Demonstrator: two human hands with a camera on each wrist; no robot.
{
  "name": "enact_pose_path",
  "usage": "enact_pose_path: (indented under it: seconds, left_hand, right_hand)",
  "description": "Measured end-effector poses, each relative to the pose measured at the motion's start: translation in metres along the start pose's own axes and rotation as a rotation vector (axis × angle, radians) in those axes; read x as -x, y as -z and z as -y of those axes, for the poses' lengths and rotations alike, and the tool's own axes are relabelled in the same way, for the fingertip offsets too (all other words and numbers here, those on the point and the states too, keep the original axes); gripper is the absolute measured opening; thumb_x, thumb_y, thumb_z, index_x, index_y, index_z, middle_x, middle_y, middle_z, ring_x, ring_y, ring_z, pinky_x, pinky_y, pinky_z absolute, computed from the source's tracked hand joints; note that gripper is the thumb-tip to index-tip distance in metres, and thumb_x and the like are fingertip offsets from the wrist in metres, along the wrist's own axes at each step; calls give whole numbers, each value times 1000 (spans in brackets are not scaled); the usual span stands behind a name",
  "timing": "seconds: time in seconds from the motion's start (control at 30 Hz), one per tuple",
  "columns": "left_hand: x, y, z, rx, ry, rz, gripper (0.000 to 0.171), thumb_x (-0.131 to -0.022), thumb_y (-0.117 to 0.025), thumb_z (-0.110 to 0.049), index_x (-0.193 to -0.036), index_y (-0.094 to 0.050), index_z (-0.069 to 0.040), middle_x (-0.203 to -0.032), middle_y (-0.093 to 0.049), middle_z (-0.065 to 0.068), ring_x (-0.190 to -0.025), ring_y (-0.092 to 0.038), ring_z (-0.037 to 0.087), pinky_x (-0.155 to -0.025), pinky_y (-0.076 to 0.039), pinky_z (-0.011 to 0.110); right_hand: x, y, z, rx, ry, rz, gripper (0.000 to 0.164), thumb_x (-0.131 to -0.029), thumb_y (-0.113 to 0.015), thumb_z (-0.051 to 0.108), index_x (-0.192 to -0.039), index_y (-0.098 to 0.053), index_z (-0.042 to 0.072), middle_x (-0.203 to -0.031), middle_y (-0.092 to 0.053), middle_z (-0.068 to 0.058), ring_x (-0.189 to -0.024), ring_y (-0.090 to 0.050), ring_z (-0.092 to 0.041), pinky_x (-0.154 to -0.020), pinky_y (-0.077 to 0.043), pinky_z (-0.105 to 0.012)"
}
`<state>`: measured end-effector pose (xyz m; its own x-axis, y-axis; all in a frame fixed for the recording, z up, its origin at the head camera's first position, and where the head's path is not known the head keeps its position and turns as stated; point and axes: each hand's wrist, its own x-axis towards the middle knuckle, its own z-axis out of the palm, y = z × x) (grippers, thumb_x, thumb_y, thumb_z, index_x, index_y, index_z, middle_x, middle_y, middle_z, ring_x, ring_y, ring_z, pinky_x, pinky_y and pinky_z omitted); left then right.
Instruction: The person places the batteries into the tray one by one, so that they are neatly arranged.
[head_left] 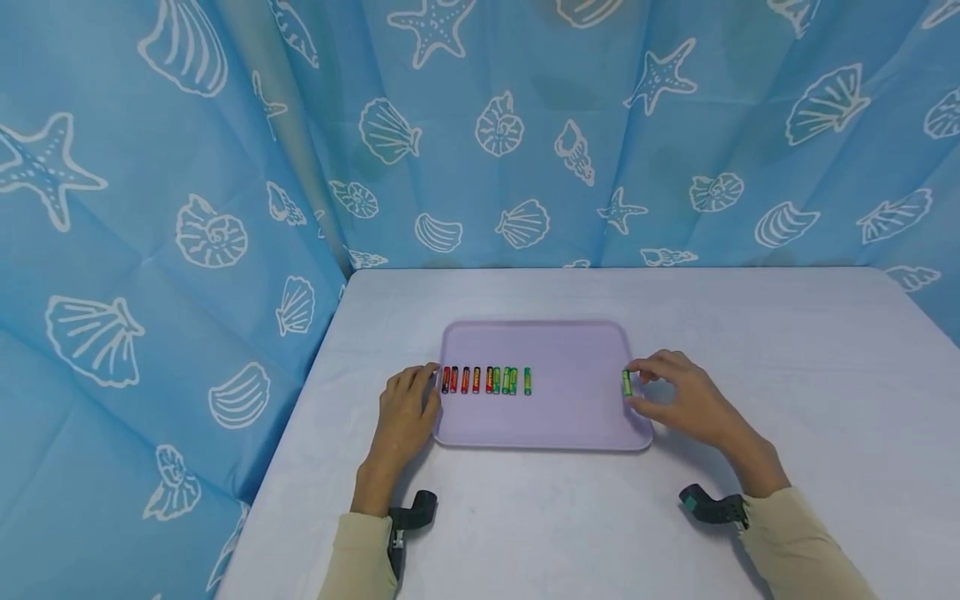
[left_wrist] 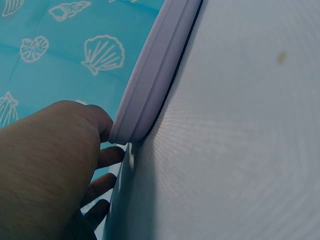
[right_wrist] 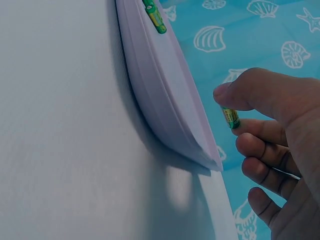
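A lavender tray [head_left: 577, 427] lies on the table. Across its left half stands a row of small cylindrical batteries: several red-and-black batteries [head_left: 466, 380], then several green batteries [head_left: 506, 381]. My right hand [head_left: 686, 396] pinches one green battery [head_left: 627, 383] upright between thumb and index finger at the tray's right side; the same battery [right_wrist: 230, 117] shows in the right wrist view. The left hand [head_left: 405, 417] touches the tray's left rim beside the end red battery. In the left wrist view its thumb tip is hidden behind the tray's wall [left_wrist: 150, 75], its other fingers loosely bent.
A white cloth covers the table [head_left: 555, 517]. Behind and to the left hangs a blue curtain [head_left: 465, 183] printed with shells and starfish. Each wrist carries a black camera mount, one on the left [head_left: 414, 511] and one on the right [head_left: 712, 507].
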<state>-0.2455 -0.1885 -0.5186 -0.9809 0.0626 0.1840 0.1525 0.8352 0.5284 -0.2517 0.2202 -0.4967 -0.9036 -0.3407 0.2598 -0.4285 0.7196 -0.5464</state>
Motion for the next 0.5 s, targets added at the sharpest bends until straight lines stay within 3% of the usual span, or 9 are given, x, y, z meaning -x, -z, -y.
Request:
enact_pose_path:
  seconds: [0.5]
  left_hand:
    - [0,3,0,17,-25,-13,41,-102,-52,-18,-143,-53,-11,-138,-53,14,-134,-39,38,-112,-29,57]
  right_hand:
    - [-13,-12,10,-37,88,-36,42,-79,-85,13,-118,-69,6,-99,-62,-2,-99,-53,-20,-83,-49,-48]
